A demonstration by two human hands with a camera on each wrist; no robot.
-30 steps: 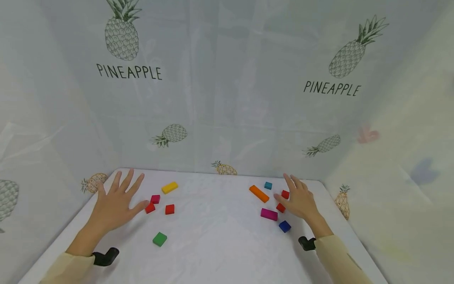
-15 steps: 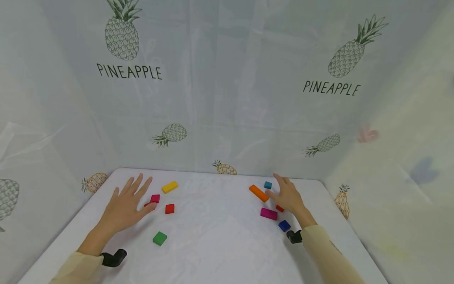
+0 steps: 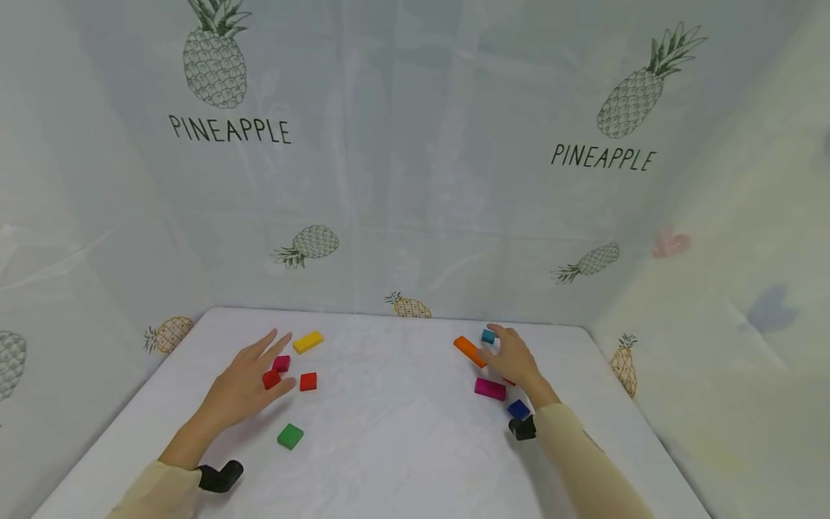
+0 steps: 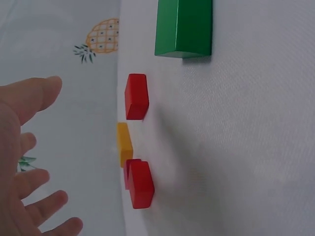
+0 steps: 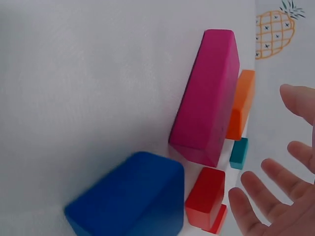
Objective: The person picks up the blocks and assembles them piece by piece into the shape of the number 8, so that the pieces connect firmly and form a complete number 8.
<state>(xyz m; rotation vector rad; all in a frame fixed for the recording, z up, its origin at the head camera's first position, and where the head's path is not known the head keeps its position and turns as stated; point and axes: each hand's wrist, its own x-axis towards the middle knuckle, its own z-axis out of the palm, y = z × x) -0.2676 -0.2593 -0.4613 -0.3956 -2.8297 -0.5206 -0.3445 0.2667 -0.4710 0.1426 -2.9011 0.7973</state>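
My left hand (image 3: 243, 382) hovers above the left group of blocks, fingers spread and holding nothing. Two red blocks (image 3: 308, 381) (image 4: 141, 185), a pinkish-red block (image 3: 282, 363) and a yellow block (image 3: 308, 342) lie around it, with a green block (image 3: 290, 436) nearer the front. Over the right group hangs my right hand (image 3: 515, 360), empty, its fingertips close to the teal block (image 3: 488, 336). An orange block (image 3: 470, 351) and a magenta block (image 3: 490, 389) lie left of that hand, and a blue block (image 3: 519, 410) below it. Two red blocks (image 5: 205, 197) are mostly hidden under it in the head view.
The blocks lie on a white table (image 3: 395, 432). A pale curtain (image 3: 415, 180) printed with pineapples rises behind the table's far edge and along both sides. Each wrist carries a black camera mount (image 3: 220, 476).
Both hands have moved inward, the left one to the right and the right one to the left towards the teal block. The left fingers look less spread. The blocks stay in place.
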